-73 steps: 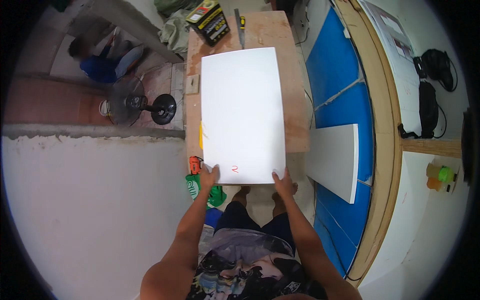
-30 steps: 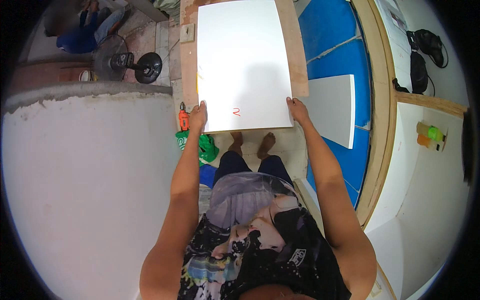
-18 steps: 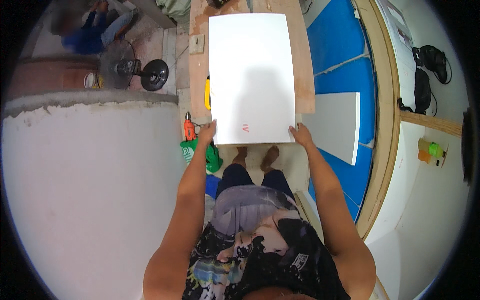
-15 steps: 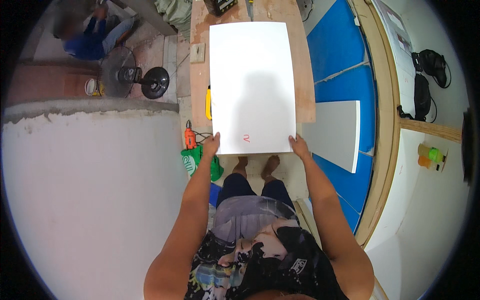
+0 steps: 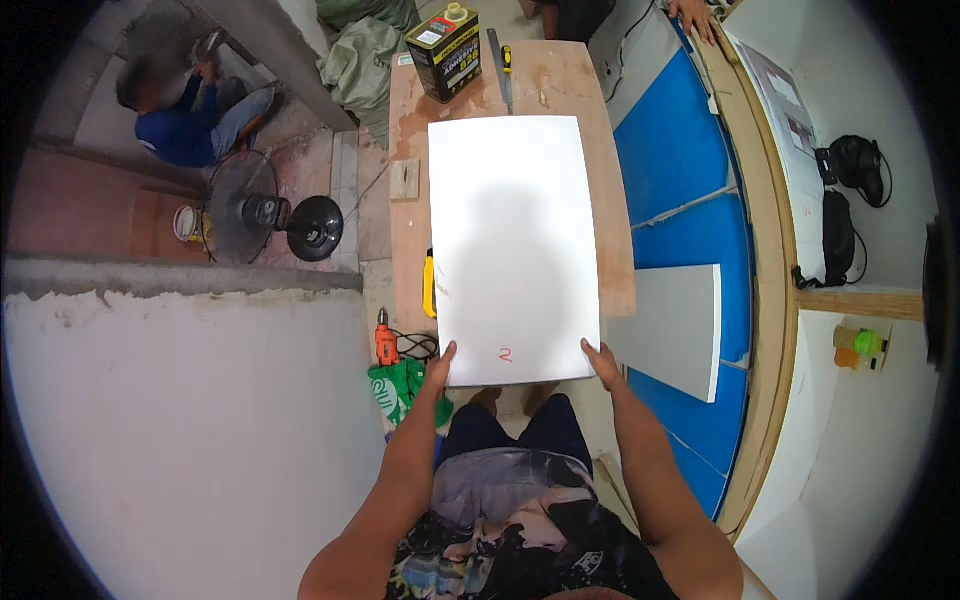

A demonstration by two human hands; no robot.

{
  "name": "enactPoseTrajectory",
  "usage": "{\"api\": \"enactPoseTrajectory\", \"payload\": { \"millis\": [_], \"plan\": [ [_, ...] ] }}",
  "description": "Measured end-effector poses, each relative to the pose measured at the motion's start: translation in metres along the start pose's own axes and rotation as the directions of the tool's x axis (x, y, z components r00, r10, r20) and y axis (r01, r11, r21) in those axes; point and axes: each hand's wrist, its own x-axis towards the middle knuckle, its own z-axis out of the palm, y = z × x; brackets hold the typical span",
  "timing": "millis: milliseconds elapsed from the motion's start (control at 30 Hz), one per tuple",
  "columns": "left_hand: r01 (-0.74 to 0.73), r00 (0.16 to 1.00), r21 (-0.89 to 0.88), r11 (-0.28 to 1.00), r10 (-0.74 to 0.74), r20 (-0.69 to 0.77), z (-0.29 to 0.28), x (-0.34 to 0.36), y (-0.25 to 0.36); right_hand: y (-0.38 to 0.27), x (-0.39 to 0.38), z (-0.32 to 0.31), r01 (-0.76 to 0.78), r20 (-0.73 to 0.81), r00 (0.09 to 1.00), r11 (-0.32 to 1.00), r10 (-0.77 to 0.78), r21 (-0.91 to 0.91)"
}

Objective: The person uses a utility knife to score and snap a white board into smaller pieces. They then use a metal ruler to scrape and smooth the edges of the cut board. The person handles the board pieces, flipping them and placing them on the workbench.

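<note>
A white rectangular panel (image 5: 515, 240) with a red hand-drawn mark lies over a plywood worktop (image 5: 612, 230), its near end reaching past the worktop's edge towards me. My left hand (image 5: 441, 367) grips the panel's near left corner, thumb on top. At the near right corner my right hand (image 5: 602, 364) holds it the same way; the fingers beneath are hidden. Beside the panel's left edge is a yellow-handled tool (image 5: 429, 285), partly covered. A small wooden block (image 5: 405, 180) sits farther up the worktop's left side.
A dark metal can (image 5: 445, 60) and a long metal blade (image 5: 499, 70) lie at the far end. On the left are an orange drill (image 5: 386, 342), green bag (image 5: 398, 385) and fan (image 5: 315, 228). Another white panel (image 5: 670, 330) rests right. A seated person (image 5: 180, 130) and another's hand (image 5: 692, 15) show.
My view has tilted up, so everything sits lower in the picture, and more of the worktop's far end shows. Both hands keep hold of the panel. A person's hand now shows at upper right.
</note>
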Motion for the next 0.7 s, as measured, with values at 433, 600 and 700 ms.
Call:
{"api": "enactPoseTrajectory", "payload": {
  "millis": [433, 600, 700],
  "plan": [
    [-0.123, 0.982, -0.030, 0.992, 0.117, -0.149, 0.008, -0.009, 0.012, 0.004, 0.023, 0.001, 0.154, 0.076, 0.984, 0.983, -0.162, 0.100],
    [-0.168, 0.974, -0.024, 0.986, 0.162, -0.159, 0.027, -0.009, 0.047, -0.012, 0.043, -0.017, 0.168, 0.083, 0.981, 0.980, -0.177, 0.105],
    [-0.182, 0.970, -0.068, 0.981, 0.168, -0.175, 0.015, 0.015, 0.043, -0.043, 0.039, -0.007, 0.210, 0.071, 0.974, 0.974, -0.216, 0.086]
  ]
}}
